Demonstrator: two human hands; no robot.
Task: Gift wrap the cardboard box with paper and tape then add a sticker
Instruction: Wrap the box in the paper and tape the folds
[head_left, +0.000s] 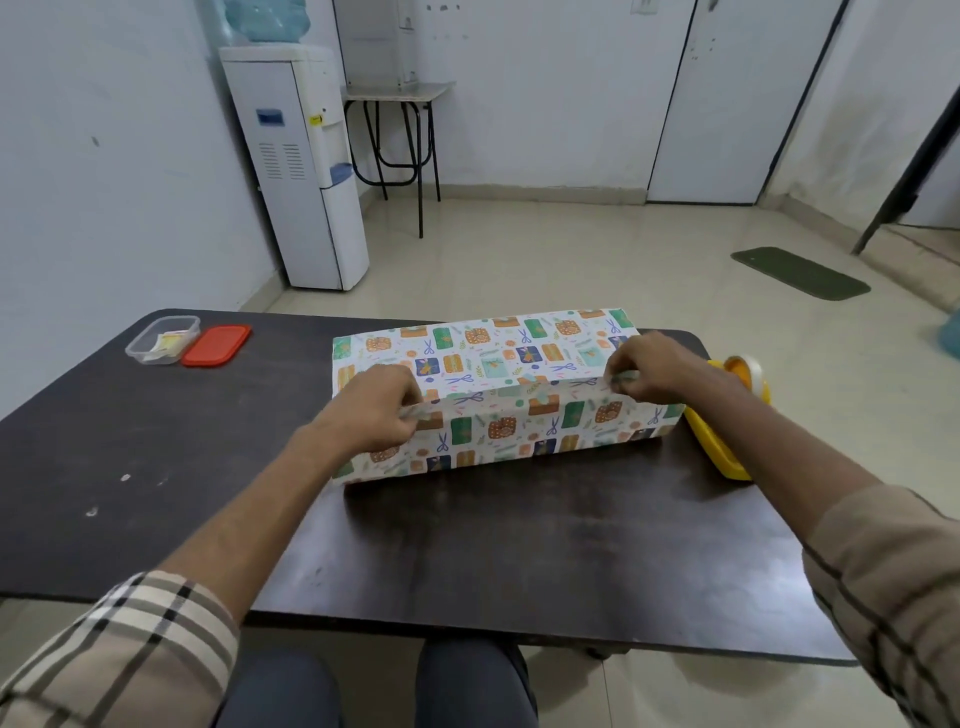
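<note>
Both hands — left hand (376, 410), right hand (652, 371) — pinch the wrapped box's (498, 395) paper seam.

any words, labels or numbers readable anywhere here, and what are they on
No text here can be read.
Water dispenser: its blue panel and small yellow tag are too small and blurred to read.
Clear container: any print on the slips inside is too blurred to read.
Wrapping paper: only pictures of gifts and scissors, no words visible.

Soft even indoor light, wide-angle edge bending
</note>
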